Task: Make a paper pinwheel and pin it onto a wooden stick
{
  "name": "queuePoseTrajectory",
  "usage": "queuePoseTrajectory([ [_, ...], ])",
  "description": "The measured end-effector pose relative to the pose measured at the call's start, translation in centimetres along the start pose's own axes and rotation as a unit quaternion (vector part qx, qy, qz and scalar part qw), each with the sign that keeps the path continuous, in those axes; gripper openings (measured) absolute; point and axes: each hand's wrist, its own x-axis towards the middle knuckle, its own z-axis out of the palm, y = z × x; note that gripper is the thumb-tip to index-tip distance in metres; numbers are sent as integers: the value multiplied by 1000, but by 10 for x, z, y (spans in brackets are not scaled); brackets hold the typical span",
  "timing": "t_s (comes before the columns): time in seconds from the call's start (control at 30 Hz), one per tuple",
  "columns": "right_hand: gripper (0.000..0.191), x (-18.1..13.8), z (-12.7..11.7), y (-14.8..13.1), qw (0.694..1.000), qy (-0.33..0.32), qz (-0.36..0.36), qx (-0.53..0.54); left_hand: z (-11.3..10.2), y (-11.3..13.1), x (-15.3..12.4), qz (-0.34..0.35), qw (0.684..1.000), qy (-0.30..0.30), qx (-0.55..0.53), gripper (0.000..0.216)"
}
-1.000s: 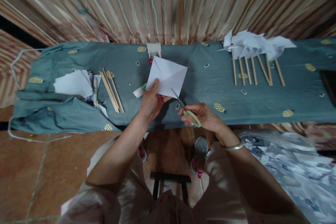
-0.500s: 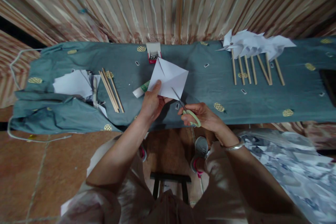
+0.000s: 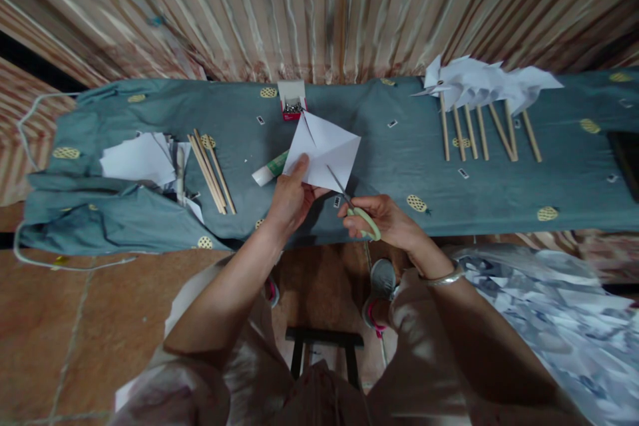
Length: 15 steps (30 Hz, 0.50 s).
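A square sheet of white paper is held over the table by my left hand, thumb on top and fingers beneath. Crease lines cross the sheet, and a slit runs inward from its top corner. My right hand grips scissors with pale green handles. Their blades lie at the sheet's lower right corner, pointing toward its middle. Just behind the sheet stands a small red and white box of metal pins or tacks. Partly under the sheet's left side lies a green and white tube.
Left on the teal tablecloth are loose wooden sticks and a stack of white paper. Several paper pinwheels on sticks lie at the back right. A dark object sits at the right edge. Paper pieces fill a clear bag below.
The paper has shifted very slightly right and down with my left hand. The scissors remain at the same corner, with hardly any movement of my right hand.
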Motion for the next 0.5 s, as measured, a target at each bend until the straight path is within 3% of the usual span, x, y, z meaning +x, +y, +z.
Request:
queuePoseTrajectory([
  [0.5, 42, 2, 0, 3, 1000, 10, 15, 2, 0, -1, 1, -6, 1000, 8, -9, 16],
])
